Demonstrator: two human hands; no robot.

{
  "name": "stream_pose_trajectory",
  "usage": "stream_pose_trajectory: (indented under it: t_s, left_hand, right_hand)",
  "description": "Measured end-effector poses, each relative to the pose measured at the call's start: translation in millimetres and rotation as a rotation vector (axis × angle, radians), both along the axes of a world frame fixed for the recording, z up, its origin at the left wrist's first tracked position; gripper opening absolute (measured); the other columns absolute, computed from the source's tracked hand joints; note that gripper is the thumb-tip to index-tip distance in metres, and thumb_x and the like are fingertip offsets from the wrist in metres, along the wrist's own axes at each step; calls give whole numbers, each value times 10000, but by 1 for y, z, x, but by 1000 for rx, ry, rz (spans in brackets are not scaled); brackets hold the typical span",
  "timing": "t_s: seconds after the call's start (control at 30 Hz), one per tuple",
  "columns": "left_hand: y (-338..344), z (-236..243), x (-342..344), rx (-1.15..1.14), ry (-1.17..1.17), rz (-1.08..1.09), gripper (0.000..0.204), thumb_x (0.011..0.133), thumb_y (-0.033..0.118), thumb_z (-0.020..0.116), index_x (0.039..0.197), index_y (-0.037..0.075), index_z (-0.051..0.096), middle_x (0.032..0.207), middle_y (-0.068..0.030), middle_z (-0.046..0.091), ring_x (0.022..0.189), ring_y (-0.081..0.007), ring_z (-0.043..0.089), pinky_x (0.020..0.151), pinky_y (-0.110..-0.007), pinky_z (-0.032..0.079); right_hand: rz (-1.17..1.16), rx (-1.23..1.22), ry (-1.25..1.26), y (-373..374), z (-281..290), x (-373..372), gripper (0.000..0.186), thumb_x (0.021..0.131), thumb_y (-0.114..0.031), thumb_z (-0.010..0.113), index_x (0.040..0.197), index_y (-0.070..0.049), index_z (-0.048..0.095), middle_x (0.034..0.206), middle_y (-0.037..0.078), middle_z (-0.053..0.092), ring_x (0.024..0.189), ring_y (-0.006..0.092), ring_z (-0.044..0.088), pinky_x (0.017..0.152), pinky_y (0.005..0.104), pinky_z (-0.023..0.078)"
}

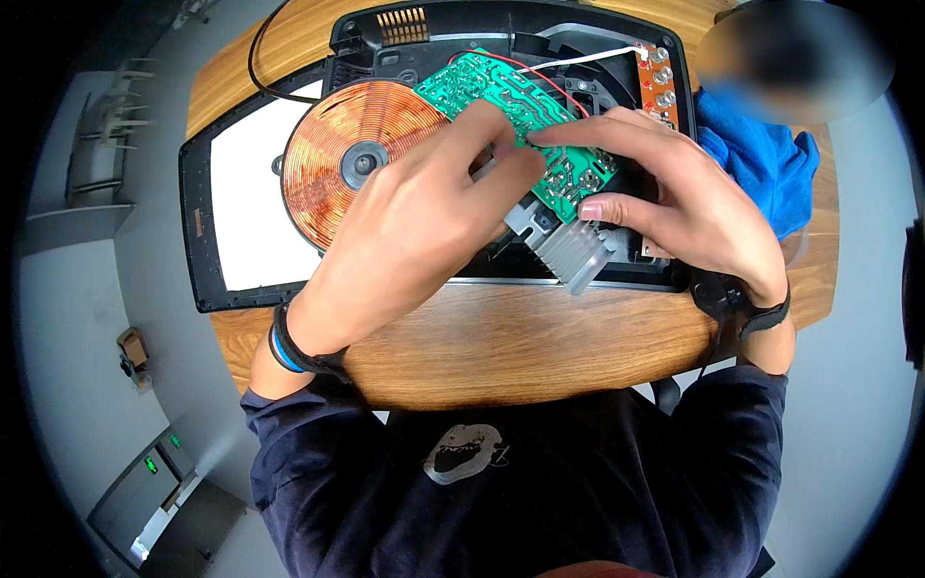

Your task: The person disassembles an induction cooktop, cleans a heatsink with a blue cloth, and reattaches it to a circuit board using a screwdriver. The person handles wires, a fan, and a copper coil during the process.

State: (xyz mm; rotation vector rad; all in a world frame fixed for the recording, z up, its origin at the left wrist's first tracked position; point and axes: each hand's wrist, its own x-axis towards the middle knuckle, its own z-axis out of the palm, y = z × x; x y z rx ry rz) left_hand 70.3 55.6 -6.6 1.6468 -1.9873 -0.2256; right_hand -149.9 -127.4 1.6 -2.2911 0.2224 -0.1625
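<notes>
A green circuit board lies tilted, solder side up, over the black housing of an opened induction cooker. My left hand is over the board's near side, thumb and forefinger closed in a pinch; what sits between the fingertips is hidden. The board's right end is gripped by my right hand, its thumb at the near edge and its forefinger stretched across the top. Below the board a finned metal heat sink sticks out toward me. A round copper coil sits partly behind my left hand.
A white-faced panel with a black frame lies on the wooden table at left. An orange button board is joined by a white cable. A person in a blue sleeve is at the far right. A black cord loops behind.
</notes>
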Motion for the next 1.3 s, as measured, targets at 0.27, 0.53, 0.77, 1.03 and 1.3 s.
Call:
stream_pose_trajectory:
  t_s: [0.27, 0.53, 0.77, 1.03, 1.3]
  left_hand:
    - [0, -1, 2, 89, 110, -13, 551, 816, -7, 908, 1330, 51, 720, 1220, -146, 618, 1095, -379, 728, 913, -496, 610]
    - [2, -1, 6, 131, 221, -14, 548, 859, 51, 925, 1359, 36, 703, 1238, -152, 613, 1073, -394, 683, 913, -480, 573]
    - [3, -1, 3, 141, 240, 4, 523, 877, 60, 914, 1355, 31, 703, 1233, -150, 619, 1069, -389, 684, 912, -476, 574]
    - [1, -4, 2, 119, 191, 1, 552, 872, 67, 911, 1393, 56, 731, 1241, -149, 618, 1101, -383, 696, 933, -484, 581]
    - [-2, -9, 3, 142, 176, 7, 613, 864, 39, 901, 1452, 80, 737, 1267, -138, 630, 1123, -358, 727, 955, -475, 599]
  right_hand:
    - [-46, -48, 33, 2, -2, -1, 588, 946, -74, 863, 1519, -71, 730, 1162, 141, 673, 1072, 331, 665, 973, 455, 538]
    - [-96, -99, 60, 7, -2, -3, 512, 979, -51, 837, 1488, -80, 779, 1233, 135, 651, 1089, 324, 664, 977, 447, 552]
    - [-85, -112, 54, 4, -4, -4, 500, 985, -48, 824, 1483, -86, 786, 1247, 138, 642, 1084, 321, 658, 966, 445, 555]
    - [-78, -212, 44, 2, -5, -4, 447, 985, -74, 817, 1430, -100, 830, 1289, 150, 662, 1083, 332, 658, 950, 452, 562]
    - [-65, -232, 32, -1, -8, -5, 443, 991, -88, 811, 1432, -123, 838, 1358, 162, 678, 1121, 344, 677, 981, 455, 577]
